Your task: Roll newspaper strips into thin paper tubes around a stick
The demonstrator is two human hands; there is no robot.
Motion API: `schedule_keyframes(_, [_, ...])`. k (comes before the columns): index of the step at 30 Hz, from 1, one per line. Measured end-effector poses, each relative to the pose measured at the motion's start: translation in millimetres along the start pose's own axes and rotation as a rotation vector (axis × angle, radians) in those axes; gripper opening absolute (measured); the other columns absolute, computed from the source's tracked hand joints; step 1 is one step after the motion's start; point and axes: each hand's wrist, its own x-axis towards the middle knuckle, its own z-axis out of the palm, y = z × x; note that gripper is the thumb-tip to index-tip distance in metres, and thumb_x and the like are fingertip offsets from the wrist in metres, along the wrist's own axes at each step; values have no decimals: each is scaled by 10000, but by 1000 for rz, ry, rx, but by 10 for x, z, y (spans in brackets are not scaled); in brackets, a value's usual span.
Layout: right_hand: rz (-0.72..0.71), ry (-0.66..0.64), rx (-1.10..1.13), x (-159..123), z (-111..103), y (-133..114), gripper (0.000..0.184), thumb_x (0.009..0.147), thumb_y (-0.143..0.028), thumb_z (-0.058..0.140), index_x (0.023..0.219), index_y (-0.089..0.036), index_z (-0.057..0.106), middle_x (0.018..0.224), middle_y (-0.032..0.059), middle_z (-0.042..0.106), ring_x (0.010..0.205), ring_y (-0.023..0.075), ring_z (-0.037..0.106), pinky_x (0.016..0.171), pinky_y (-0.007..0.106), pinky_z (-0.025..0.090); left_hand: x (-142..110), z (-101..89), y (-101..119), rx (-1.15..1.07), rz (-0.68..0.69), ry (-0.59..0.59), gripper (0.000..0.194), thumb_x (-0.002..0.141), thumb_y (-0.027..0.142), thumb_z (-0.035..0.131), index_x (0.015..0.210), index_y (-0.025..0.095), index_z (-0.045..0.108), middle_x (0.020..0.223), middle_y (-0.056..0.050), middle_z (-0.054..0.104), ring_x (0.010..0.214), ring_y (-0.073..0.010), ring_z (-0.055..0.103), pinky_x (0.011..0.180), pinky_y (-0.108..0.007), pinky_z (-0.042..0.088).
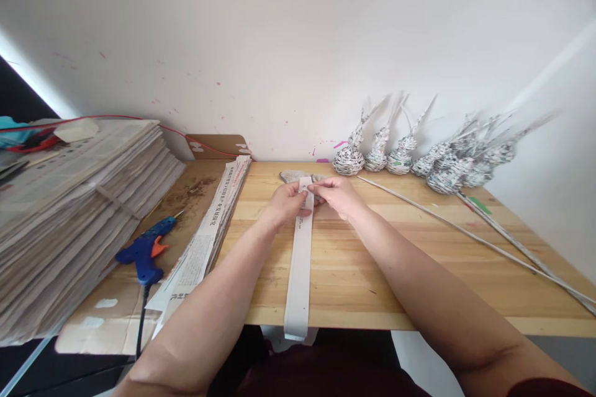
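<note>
A long strip of newspaper [300, 260] runs from my fingers down over the front edge of the wooden table. My left hand [289, 201] pinches its far end from the left, thumb on top. From the right, my right hand [338, 192] holds the tip of the same end between thumb and fingers. Just behind both hands lies a greyish cloth-like item [291, 176], partly covered by them. To the left rests a stack of cut newspaper strips [212, 223].
A blue glue gun [149, 248] lies on cardboard [88, 332] beside a tall newspaper pile [88, 217] at left. Several woven paper gourds [348, 160] stand along the wall at right. Thin rolled paper sticks [433, 214] cross the table's right side.
</note>
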Motion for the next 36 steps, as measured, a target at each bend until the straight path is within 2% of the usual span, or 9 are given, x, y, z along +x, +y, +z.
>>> schedule_keyframes(7, [46,6,36,3,2,-14,285,472,-312,841,639,-137,691,519,-10,582,491,105,510,422,221,382,3,-8,-14,24,15,-21,274,808,316,608,1063,226,650,928,-64,726,976,-231,668,707,-308,554])
schedule_keyframes(14, [33,13,69,48,1,70,309,449,-324,854,577,-144,637,496,-24,572,455,88,493,427,220,398,0,2,-17,38,19,-38,322,782,381,650,1058,214,658,952,-74,718,1000,-249,656,708,-316,557])
schedule_keyframes(21, [16,7,115,83,-1,127,340,454,-339,860,581,-153,606,541,-6,619,480,104,540,485,247,464,-18,21,3,69,53,-39,325,765,291,658,1077,205,624,938,-67,709,959,-232,665,690,-292,561])
schedule_keyframes(24, [6,11,81,72,12,127,343,473,-353,853,578,-155,593,519,-7,611,480,111,546,479,245,456,-1,6,-28,128,73,18,346,714,289,702,1036,192,622,866,-54,706,883,-226,674,665,-300,568])
schedule_keyframes(29, [-75,32,13,51,47,152,362,527,-400,830,579,-167,558,543,7,633,512,138,581,509,263,472,25,-3,-68,248,93,137,259,669,338,726,855,166,672,752,-32,678,727,-194,656,599,-286,563])
schedule_keyframes(32, [-81,26,5,43,23,127,381,529,-413,831,594,-170,544,553,-5,621,505,125,561,485,247,442,10,9,-42,213,60,145,248,669,346,724,822,155,687,754,-43,688,730,-183,653,601,-264,553])
schedule_keyframes(36, [-37,-141,1,39,-70,47,373,582,-406,809,830,-155,689,583,-22,588,482,73,469,411,194,301,-13,-6,-4,113,10,84,322,681,414,721,864,150,696,806,-69,709,774,-185,666,615,-254,541])
